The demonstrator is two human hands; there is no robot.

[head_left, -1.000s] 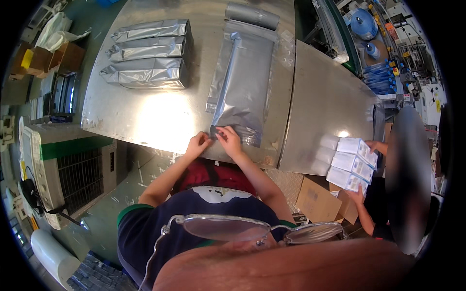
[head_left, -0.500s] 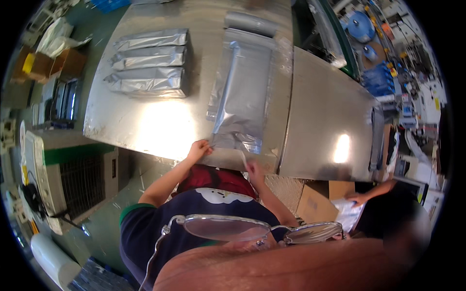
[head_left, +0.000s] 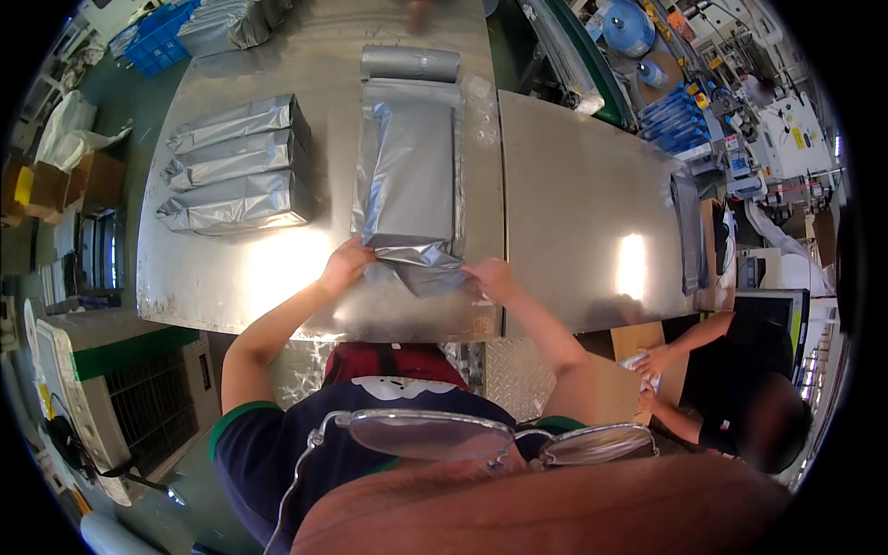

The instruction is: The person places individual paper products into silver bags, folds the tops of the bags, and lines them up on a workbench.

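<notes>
Evidently mid-fold: left hand [head_left: 344, 266] and right hand [head_left: 490, 276] each clenched on a near corner of silver foil pouch [head_left: 407, 185], lying lengthwise at tabletop [head_left: 573, 185] centre, near flap lifted. Pinned both sides, likely for squareness. Filled foil packs [head_left: 236, 166] stacked at 10 o'clock.

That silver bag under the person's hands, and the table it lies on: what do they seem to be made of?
The silver bag looks like metallised foil film: matt grey sheen, soft creases, its near end crumpling where the left hand and right hand press it. The table seems to be brushed sheet steel: dull grey, with bright lamp glare and a seam between panels.
</notes>
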